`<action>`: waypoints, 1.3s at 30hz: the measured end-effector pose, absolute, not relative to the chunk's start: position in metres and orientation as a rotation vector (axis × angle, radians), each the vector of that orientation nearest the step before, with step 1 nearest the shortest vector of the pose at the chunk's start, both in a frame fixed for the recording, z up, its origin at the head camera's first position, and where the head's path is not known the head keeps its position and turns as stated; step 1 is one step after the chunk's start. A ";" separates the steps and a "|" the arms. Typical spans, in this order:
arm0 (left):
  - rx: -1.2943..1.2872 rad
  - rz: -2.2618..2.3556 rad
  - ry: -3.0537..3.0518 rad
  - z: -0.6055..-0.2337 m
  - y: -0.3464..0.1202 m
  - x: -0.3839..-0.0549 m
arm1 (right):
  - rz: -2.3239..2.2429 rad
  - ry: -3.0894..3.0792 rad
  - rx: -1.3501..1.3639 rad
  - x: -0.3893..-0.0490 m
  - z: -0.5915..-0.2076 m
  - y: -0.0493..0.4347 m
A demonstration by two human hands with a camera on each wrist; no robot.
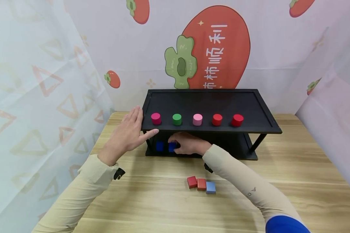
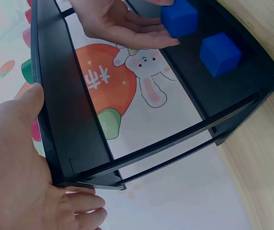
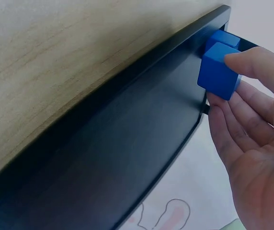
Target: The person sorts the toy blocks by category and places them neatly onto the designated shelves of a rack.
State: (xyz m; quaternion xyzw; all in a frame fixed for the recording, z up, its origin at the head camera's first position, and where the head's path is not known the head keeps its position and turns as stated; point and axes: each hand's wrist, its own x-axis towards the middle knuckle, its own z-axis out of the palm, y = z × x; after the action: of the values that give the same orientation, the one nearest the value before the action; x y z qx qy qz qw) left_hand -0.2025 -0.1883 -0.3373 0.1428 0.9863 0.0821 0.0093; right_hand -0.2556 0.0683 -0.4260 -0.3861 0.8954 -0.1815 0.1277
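Note:
My right hand (image 1: 189, 143) reaches under the top board of a black two-level rack (image 1: 202, 103). It pinches a blue block (image 3: 218, 72) between thumb and fingers, at the lower shelf (image 3: 142, 124). Beside that block, nearer the rack's left end, another blue block (image 2: 220, 54) sits on the lower shelf. My left hand (image 1: 128, 129) rests against the left end of the top board, fingers straight along its side and thumb stretched along the front edge.
On the top board stand several cylinders: magenta (image 1: 156, 118), green (image 1: 177, 119), pink (image 1: 197, 119) and two red (image 1: 217, 119). Two red blocks (image 1: 192, 182) and a light blue block (image 1: 211, 187) lie on the wooden table (image 1: 151, 200) in front. A printed cloth (image 1: 134, 58) hangs behind.

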 end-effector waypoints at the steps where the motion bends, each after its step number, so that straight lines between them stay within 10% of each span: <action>1: 0.447 0.260 3.080 -0.337 -0.188 -0.202 | -0.533 2.605 -1.098 -0.256 -0.427 0.068; 39: 0.448 0.272 3.093 -0.338 -0.188 -0.203 | -0.546 2.646 -1.045 -0.251 -0.421 0.090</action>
State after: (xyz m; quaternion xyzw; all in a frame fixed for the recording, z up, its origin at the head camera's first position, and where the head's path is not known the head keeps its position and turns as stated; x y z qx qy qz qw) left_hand -0.2025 -0.1880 -0.3378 0.1429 0.9859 0.0868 0.0024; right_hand -0.2507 0.0902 -0.4208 -0.3580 0.9066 -0.1872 0.1219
